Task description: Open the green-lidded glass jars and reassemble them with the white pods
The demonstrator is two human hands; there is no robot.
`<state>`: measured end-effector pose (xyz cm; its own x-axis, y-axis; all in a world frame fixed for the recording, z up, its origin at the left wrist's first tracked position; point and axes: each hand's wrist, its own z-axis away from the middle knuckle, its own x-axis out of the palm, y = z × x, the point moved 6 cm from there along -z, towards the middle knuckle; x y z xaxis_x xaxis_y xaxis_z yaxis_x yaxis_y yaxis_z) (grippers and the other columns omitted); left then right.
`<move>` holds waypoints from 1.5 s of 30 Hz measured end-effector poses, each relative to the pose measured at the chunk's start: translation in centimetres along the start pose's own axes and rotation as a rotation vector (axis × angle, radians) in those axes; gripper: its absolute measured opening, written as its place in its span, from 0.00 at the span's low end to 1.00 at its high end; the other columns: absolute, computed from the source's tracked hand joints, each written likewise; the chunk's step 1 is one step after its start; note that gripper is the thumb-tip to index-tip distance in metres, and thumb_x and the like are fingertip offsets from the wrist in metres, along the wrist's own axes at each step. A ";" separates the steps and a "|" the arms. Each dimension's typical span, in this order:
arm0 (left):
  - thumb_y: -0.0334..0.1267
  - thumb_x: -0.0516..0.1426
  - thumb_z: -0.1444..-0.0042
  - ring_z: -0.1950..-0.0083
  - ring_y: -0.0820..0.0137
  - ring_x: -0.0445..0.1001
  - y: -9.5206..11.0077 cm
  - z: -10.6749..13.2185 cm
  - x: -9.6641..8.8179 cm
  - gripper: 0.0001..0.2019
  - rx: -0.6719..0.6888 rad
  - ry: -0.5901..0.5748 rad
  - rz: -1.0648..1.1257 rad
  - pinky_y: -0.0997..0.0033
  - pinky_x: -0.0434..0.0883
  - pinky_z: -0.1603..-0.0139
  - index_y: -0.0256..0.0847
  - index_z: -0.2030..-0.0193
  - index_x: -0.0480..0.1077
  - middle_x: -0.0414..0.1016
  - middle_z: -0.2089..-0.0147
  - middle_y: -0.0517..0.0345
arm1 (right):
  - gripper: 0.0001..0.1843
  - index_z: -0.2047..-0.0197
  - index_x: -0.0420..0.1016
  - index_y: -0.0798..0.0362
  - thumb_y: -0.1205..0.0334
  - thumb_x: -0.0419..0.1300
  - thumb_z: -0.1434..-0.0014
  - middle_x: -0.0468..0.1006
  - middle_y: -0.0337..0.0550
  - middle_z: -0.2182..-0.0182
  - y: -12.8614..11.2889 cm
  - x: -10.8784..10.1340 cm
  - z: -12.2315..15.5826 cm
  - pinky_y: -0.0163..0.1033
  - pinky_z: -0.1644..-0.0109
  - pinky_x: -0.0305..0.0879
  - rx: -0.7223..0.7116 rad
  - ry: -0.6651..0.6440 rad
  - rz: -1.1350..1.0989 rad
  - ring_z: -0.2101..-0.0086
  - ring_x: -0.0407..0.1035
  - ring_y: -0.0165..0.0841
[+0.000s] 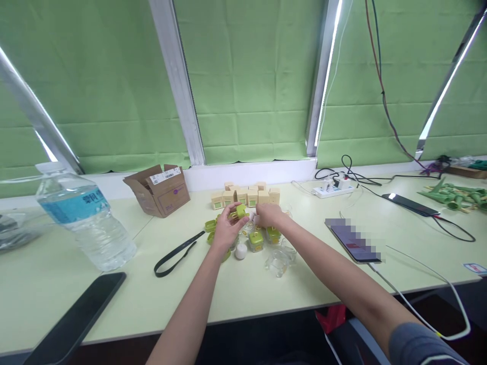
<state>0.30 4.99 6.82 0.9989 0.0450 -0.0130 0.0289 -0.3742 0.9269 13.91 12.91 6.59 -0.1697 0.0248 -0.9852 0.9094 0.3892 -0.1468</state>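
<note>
My left hand (pixel 226 230) is closed round a small green lid (pixel 240 211), held up just above the table. My right hand (pixel 269 215) is closed beside it, pinching something small and pale that I cannot make out. Below both hands lie several small jars with green lids (pixel 256 241), loose green lids (pixel 210 225), clear jar bodies (pixel 277 263) and a white round piece (pixel 241 251). Behind them stands a row of small beige boxes (pixel 247 195).
A water bottle (pixel 81 215) lies at the left, with a dark phone (pixel 74 324) at the front edge. An open cardboard box (pixel 160 190), a black strap (pixel 177 253), a phone on a cable (pixel 353 241), a power strip (pixel 331 190) and green parts (pixel 456 195) stand around.
</note>
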 end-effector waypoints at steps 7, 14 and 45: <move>0.42 0.67 0.52 0.49 0.66 0.76 0.0 -0.1 -0.3 0.31 0.000 0.013 0.076 0.63 0.72 0.46 0.43 0.41 0.66 0.71 0.43 0.48 | 0.15 0.53 0.78 0.51 0.59 0.62 0.44 0.81 0.50 0.56 1.4 -1.6 1.0 0.41 0.55 0.69 -0.050 0.095 -0.116 0.55 0.75 0.42; 0.44 0.67 0.52 0.46 0.63 0.75 0.4 0.2 0.3 0.31 -0.036 -0.031 0.067 0.62 0.72 0.44 0.43 0.41 0.67 0.71 0.40 0.48 | 0.21 0.52 0.74 0.55 0.53 0.67 0.46 0.82 0.48 0.60 3.1 -2.1 3.9 0.40 0.56 0.73 -0.152 0.344 -1.108 0.62 0.77 0.35; 0.45 0.69 0.56 0.47 0.60 0.75 -0.4 -0.1 0.7 0.34 0.000 -0.103 -0.024 0.61 0.73 0.46 0.43 0.41 0.71 0.73 0.40 0.47 | 0.24 0.54 0.76 0.53 0.51 0.71 0.53 0.83 0.45 0.59 0.9 -0.9 5.8 0.42 0.52 0.75 -0.332 0.287 -1.387 0.59 0.78 0.36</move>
<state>0.93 5.24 6.49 0.9964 -0.0410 -0.0739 0.0533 -0.3740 0.9259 17.11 7.93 6.80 -0.9262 -0.3768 -0.0140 -0.1668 0.4427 -0.8810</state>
